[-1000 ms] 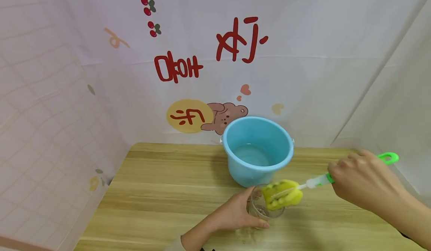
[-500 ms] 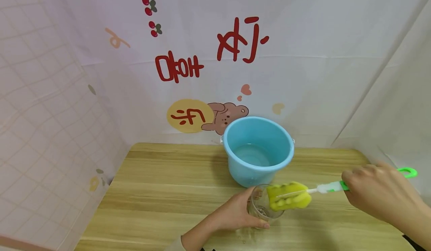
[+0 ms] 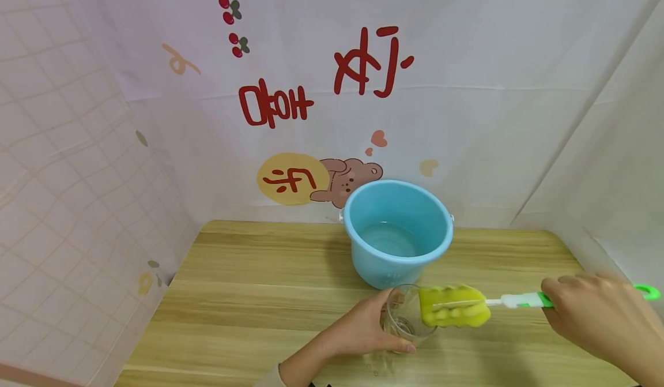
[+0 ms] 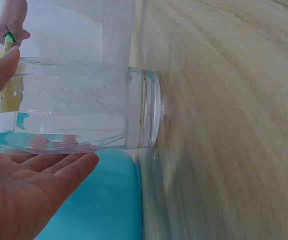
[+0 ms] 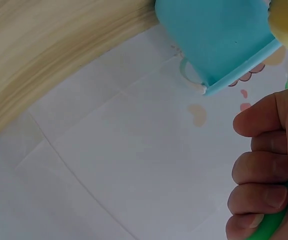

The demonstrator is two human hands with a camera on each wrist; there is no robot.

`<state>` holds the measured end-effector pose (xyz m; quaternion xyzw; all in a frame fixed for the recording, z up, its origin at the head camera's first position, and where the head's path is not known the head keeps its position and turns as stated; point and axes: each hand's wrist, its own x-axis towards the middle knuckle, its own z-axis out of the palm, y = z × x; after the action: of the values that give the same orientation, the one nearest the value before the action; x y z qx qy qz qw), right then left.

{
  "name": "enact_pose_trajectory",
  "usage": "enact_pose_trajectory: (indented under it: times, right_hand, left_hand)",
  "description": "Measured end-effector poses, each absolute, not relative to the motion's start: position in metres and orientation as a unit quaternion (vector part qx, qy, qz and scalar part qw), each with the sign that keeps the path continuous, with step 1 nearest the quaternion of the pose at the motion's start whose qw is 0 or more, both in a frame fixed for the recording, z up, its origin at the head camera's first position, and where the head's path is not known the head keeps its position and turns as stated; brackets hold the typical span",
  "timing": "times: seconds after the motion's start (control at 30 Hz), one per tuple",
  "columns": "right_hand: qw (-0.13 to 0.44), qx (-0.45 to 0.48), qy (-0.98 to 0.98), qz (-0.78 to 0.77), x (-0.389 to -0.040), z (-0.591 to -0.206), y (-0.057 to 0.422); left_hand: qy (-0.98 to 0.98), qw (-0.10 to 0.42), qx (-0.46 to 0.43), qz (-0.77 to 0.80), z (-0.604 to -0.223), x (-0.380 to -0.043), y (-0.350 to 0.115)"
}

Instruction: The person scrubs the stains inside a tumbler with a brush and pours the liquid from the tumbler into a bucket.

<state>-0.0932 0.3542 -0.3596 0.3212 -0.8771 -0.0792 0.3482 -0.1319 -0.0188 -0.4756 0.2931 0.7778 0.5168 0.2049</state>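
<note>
A clear glass cup (image 3: 402, 323) stands upright on the table in the head view. My left hand (image 3: 365, 326) holds it from the left, thumb on the near side and fingers on the far side; the left wrist view shows the glass (image 4: 79, 105) with drops on its wall. My right hand (image 3: 596, 315) grips the green and white handle (image 3: 524, 300) of a sponge brush, its fingers curled round it in the right wrist view. The yellow sponge head (image 3: 459, 306) lies nearly level at the mouth of the glass, its left end overlapping the rim.
A light blue bucket (image 3: 358, 248) with some water in it stands just behind the glass. The wood-grain table (image 3: 249, 295) reaches back to a white printed cloth wall (image 3: 493, 145). Another cloth wall (image 3: 78, 202) rises on the left.
My right hand has moved right and downward, drawing the sponge brush rightward across the glass's mouth and tilting it flatter. The left hand, glass and bucket have stayed put.
</note>
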Motion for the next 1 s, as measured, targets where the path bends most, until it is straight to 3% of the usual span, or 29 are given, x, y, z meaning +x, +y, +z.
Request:
enact_pose_trajectory:
  times: [0.43,1.0]
  right_hand:
    - [0.373,0.296,-0.877,-0.062,-0.087,-0.375,0.358]
    - [0.275,0.199,-0.941,-0.013,-0.07,-0.399,0.377]
  left_hand:
    - [0.778,0.196,0.296,0.518,-0.477,-0.131,-0.019]
    - [0.78,0.185,0.301,0.517,-0.478,-0.132,-0.018]
